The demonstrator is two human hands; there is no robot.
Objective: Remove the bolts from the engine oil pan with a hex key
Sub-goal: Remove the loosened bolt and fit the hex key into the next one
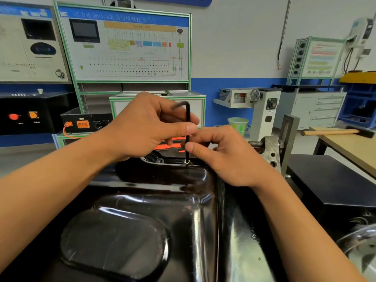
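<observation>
A glossy black oil pan [142, 210] fills the lower half of the view, bottom side up. At its far rim a black hex key [188, 119] stands upright with its tip in a bolt [187, 161] ringed by a bright washer. My left hand [142, 127] pinches the key's upper shaft between thumb and fingers, and the short bent arm points left above them. My right hand [219, 153] pinches the lower shaft just above the bolt. A second bolt hole or fitting [160, 160] lies left of the bolt on the rim.
A grey engine stand [270, 127] with a threaded clamp rises at the right. Behind it a wooden bench [350, 147] holds a hammer [333, 132]. A black surface [333, 180] lies right of the pan. Training panels [126, 45] and cabinets line the back wall.
</observation>
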